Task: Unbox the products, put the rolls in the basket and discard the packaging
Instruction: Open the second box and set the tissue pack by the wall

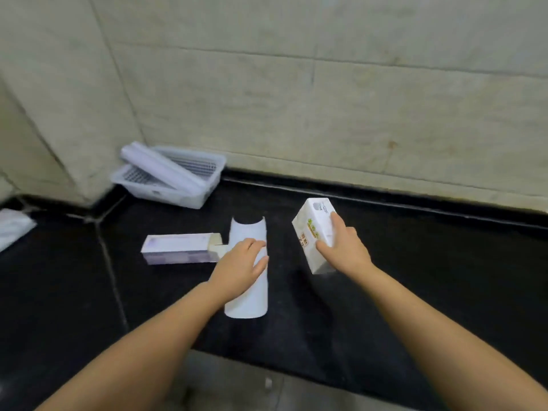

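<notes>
White paper roll [247,280] upright at centre; white printed carton [315,235] tilted at three o'clock; open lilac box [178,249] flat at nine — clear slotted basket [189,197] holding two rolls [161,167] at eleven.

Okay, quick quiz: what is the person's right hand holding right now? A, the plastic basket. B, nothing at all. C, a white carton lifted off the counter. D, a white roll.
C: the right hand grips the white carton, tilted above the black counter, while the left hand is on the white roll.

Bare forearms, left hand [237,266], right hand [345,250]
</notes>
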Tool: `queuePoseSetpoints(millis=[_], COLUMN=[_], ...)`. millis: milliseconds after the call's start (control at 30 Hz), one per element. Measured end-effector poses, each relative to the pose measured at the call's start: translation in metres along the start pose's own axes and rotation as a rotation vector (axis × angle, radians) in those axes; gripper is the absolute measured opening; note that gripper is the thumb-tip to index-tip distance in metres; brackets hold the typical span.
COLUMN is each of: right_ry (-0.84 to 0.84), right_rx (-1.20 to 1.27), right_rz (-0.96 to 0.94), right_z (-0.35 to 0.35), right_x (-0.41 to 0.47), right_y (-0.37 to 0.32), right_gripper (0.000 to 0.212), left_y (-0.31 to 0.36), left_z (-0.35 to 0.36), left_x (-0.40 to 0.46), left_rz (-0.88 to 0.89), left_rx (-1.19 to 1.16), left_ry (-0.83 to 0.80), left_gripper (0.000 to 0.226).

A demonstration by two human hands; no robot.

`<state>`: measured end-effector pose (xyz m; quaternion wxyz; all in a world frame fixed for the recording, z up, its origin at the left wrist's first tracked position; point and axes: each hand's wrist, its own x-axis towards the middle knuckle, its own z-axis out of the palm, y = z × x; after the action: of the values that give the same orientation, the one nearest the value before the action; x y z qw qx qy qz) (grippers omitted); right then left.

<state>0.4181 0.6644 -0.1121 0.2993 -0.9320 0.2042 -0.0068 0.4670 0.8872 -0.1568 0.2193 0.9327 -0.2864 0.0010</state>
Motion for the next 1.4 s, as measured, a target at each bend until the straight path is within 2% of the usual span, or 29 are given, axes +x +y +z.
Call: queuePoseSetpoints(millis=[200,433,567,700,800,900,1000,1067,1133,1200,1267,1333,1400], right_ry=[-0.089,-0.353,-0.536,-0.677,-0.748,-0.784,-0.942,-1.026,-0.999,-0.92,-0.988,-1.079,-1.08], right_rx=[0.036,0.159,0.392,0.658,0.741,0.601,0.231,0.03,-0.098,-0.088,0.015,0.074,0.121], right_rz=[-0.295,-0.416,-0.335,-0.105,0.07,0.072,-0.087,-0.169,-0.276,-0.38,-0.427,-0.433,-0.393], right_z=[0.106,0.204,0.263,0.321,0.359,0.392,0.409,0.414,0.416,0.416,0.412,0.409,0.411], right_x=[-0.021,-0.031,-0.022,-0.009,0.007,0.021,0.031,0.045,0.067,0.09,0.103,0.108,0.108], right_y=[-0.155,-0.29,-0.344,-0.388,-0.417,-0.432,-0.433,-0.431,-0.43,-0.433,-0.437,-0.438,-0.436], right_gripper=[0.076,0.076,0.061,0.055,0.058,0.064,0.084,0.09,0.092,0.092,0.084,0.068,0.05], left_y=[-0.147,-0.257,-0.301,-0.35,-0.393,-0.439,-0.479,-0.504,-0.527,-0.549,-0.566,-0.575,-0.578], left_z=[-0.101,-0.164,-0.17,-0.176,-0.187,-0.197,-0.201,-0.201,-0.204,-0.206,-0.207,-0.206,-0.205], left_x=[-0.11,-0.199,-0.221,-0.218,-0.198,-0.165,-0.133,-0.117,-0.106,-0.099,-0.098,-0.103,-0.11], left_rz=[-0.287,-0.522,-0.646,-0.753,-0.858,-0.97,-1.079,-1.122,-1.156,-1.203,-1.266,-1.339,-1.383], left_rx=[0.112,0.11,0.095,0.112,0.096,0.098,0.097,0.117,0.138,0.157,0.206,0.229,0.139], left_ry=[0.118,0.195,0.148,0.113,0.106,0.085,0.122,0.129,0.141,0.122,0.08,0.062,0.135], left_gripper=[0.039,0.041,0.042,0.043,0.044,0.046,0.048,0.054,0.061,0.063,0.057,0.044,0.037])
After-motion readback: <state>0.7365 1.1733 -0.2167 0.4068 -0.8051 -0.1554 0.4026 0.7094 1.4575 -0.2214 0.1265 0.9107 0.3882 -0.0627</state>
